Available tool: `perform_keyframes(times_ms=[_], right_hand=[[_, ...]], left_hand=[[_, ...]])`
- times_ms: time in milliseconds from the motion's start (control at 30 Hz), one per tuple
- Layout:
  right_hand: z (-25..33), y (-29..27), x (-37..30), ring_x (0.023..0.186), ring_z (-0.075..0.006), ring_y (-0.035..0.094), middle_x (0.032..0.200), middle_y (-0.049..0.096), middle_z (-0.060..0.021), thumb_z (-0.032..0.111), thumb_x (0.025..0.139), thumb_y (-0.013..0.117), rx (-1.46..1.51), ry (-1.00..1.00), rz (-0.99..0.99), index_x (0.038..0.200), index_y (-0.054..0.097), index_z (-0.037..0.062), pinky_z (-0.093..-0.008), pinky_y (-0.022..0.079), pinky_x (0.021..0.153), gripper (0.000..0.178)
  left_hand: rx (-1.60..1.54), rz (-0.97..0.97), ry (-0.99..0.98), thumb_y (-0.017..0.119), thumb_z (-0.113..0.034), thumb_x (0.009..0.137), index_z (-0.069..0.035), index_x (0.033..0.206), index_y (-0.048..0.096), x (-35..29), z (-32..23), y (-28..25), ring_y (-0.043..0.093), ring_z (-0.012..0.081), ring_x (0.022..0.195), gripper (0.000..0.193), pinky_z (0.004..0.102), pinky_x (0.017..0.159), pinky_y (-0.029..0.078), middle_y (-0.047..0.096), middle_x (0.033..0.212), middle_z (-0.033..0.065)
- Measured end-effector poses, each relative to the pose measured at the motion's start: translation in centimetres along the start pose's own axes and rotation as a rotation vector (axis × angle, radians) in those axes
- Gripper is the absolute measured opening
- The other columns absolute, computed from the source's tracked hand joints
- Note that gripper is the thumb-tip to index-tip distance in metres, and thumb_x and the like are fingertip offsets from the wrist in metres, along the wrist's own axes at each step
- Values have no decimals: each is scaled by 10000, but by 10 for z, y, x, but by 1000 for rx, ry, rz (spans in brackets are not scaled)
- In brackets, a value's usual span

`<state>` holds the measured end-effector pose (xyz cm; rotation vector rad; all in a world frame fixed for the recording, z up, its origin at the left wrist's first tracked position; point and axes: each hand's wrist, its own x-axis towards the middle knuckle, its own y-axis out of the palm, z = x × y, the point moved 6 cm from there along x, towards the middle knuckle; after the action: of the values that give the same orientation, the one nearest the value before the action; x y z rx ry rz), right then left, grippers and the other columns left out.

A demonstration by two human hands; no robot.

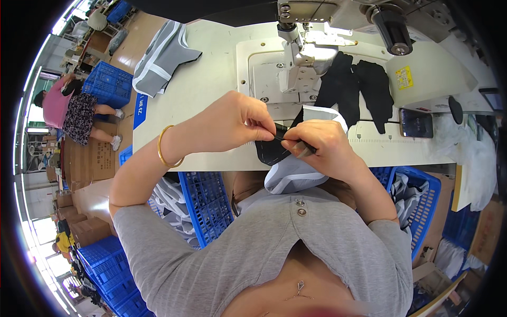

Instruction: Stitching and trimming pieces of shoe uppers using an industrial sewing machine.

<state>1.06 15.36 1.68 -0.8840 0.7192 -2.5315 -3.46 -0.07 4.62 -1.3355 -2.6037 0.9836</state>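
Observation:
My left hand (244, 122) and my right hand (323, 145) meet over the table's near edge, in front of the sewing machine (301, 63). Thumb and fingers of each are pinched on the edge of a black fabric piece (271, 153). Its lower part hangs below my fingers, with pale stitch marks along it. Joined to or lying against it is a grey fabric piece with white trim (296, 178), which droops toward my lap. A narrow dark strip pokes out under my right fingers; I cannot tell whether it belongs to the fabric.
Black cut pieces (338, 84) lie right of the needle area, near a phone (416, 123). Another grey-and-white piece (163, 61) rests at the table's far left. Blue baskets (208, 203) of fabric flank my lap. A person (58, 108) bends near crates at left.

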Motion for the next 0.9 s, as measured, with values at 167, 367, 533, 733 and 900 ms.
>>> perform_keyframes(times_ms=[167, 367, 533, 733, 900], right_hand=[[-1, 0, 1, 647, -265, 654, 721, 666, -97, 121, 772, 764, 5, 10, -1, 840, 670, 39, -359, 491, 568, 142], [0, -4, 0, 613, -249, 639, 700, 652, -96, 108, 795, 746, 10, 19, -21, 859, 676, 35, -349, 483, 556, 120], [-6, -10, -6, 574, -217, 595, 674, 619, -71, 109, 817, 738, 91, 106, -129, 858, 667, 36, -324, 449, 533, 109], [-7, -12, -6, 566, -216, 588, 665, 609, -74, 124, 832, 738, 93, 102, -206, 867, 668, 43, -322, 443, 527, 112], [-7, -13, -7, 567, -215, 588, 662, 607, -72, 126, 833, 740, 99, 94, -233, 861, 668, 47, -323, 445, 527, 110]], left_hand=[[56, -56, 114, 738, 3, 778, -8, 897, 706, -1, -8, 1, 622, 181, 734, 125, 296, 675, 489, 661, 802, 77], [7, -159, 153, 737, -7, 772, -5, 879, 687, 2, -9, -3, 597, 151, 761, 118, 282, 709, 479, 638, 812, 59], [-176, -175, 81, 729, -25, 811, -13, 880, 687, 5, 7, -7, 562, 102, 813, 82, 253, 741, 456, 632, 846, 28], [-364, -214, 93, 728, -62, 848, -21, 894, 701, 10, 6, -5, 562, 87, 818, 67, 239, 738, 451, 649, 869, 21], [-217, -275, 23, 727, -76, 852, -8, 889, 707, 11, 3, -5, 577, 86, 775, 80, 242, 715, 460, 660, 832, 30]])
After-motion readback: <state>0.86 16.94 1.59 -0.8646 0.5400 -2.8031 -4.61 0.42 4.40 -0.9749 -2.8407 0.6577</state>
